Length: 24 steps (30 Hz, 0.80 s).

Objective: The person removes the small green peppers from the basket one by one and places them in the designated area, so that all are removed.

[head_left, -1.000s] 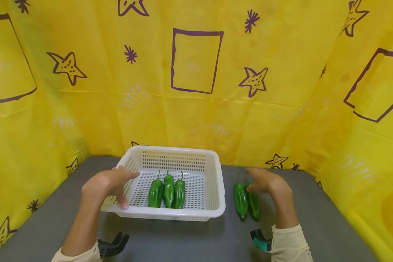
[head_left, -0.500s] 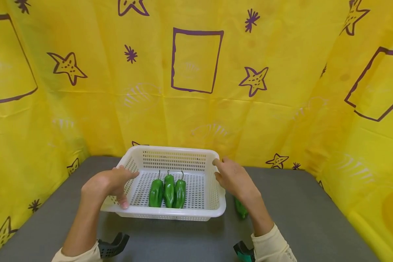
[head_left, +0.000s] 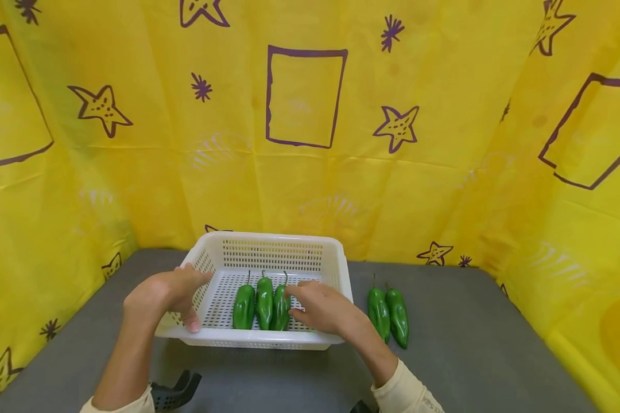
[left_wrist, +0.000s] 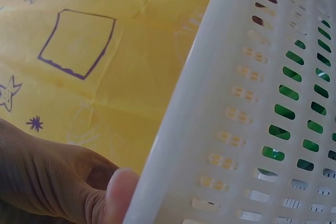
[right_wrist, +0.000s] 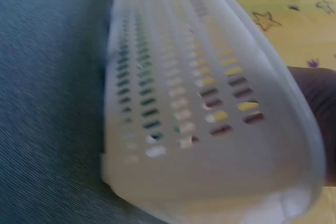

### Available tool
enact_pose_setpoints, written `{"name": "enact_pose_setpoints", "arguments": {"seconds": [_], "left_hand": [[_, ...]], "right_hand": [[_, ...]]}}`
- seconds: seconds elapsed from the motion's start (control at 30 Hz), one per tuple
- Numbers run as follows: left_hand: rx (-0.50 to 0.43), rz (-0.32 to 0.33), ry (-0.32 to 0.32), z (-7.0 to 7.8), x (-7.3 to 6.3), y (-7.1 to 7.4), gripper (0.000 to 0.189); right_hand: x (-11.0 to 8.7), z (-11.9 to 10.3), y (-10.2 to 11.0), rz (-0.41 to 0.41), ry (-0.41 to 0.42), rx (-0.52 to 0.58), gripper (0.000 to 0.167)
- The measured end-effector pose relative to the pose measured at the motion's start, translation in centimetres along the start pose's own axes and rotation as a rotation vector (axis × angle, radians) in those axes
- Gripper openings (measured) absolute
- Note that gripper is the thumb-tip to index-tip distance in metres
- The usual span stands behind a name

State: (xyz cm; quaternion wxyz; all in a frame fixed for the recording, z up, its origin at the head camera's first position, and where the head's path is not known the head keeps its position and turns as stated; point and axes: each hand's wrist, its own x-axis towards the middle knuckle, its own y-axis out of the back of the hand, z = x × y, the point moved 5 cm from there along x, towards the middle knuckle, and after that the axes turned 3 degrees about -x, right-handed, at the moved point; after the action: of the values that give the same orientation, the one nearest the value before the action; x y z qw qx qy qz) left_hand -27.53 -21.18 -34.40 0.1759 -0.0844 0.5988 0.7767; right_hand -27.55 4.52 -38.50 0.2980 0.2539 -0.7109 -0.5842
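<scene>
Three green peppers [head_left: 264, 304] lie side by side in a white plastic basket [head_left: 268, 337]. My left hand [head_left: 165, 292] is at the basket's left end, fingers extended over the side and thumb at the front corner. The left wrist view shows that thumb [left_wrist: 118, 192] right at the rim, partly hidden behind it. My right hand [head_left: 322, 307] reaches over the basket's right side, its fingertips at the rightmost pepper [head_left: 281, 312] and overlapping its edge. The right wrist view shows the outside of the basket [right_wrist: 210, 166], with part of the right hand [right_wrist: 317, 103] behind its rim.
Two more green peppers, a left one [head_left: 377, 310] and a right one [head_left: 398, 315], lie on the grey tabletop [head_left: 460, 344] right of the basket. A yellow patterned cloth [head_left: 310, 189] hangs behind and on both sides.
My right hand has moved left, from above the two peppers on the table, across the basket's right rim to the peppers inside. My left hand has stayed in place.
</scene>
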Motion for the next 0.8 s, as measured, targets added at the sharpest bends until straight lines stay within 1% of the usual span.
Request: {"name": "enact_pose_setpoints", "arguments": {"seconds": [0.07, 0.17, 0.27, 0.37, 0.47, 0.6, 0.8], "left_hand": [[-0.017, 0.0, -0.001, 0.0, 0.0, 0.0, 0.123], [-0.012, 0.0, -0.011, 0.2, 0.1, 0.1, 0.122], [0.006, 0.001, -0.015, 0.4, 0.2, 0.1, 0.12], [0.003, -0.004, -0.007, 0.4, 0.3, 0.1, 0.12], [0.003, -0.007, -0.009, 0.3, 0.3, 0.1, 0.12], [0.02, -0.007, -0.014, 0.2, 0.1, 0.2, 0.12], [0.026, -0.013, -0.022, 0.0, 0.1, 0.0, 0.118]], "right_hand": [[0.3, -0.2, -0.6, -0.048, 0.008, 0.039, 0.025], [0.5, 0.0, -1.3, -0.13, -0.005, 0.113, 0.026], [0.5, 0.3, -1.9, -0.215, -0.01, 0.186, 0.032], [0.5, 0.5, -2.3, -0.285, -0.009, 0.219, 0.038], [0.5, 0.6, -2.5, -0.316, 0.005, 0.216, 0.04], [0.7, 0.5, -2.8, -0.335, 0.021, 0.207, 0.038], [0.8, 0.7, -3.2, -0.336, -0.036, 0.209, 0.026]]}}
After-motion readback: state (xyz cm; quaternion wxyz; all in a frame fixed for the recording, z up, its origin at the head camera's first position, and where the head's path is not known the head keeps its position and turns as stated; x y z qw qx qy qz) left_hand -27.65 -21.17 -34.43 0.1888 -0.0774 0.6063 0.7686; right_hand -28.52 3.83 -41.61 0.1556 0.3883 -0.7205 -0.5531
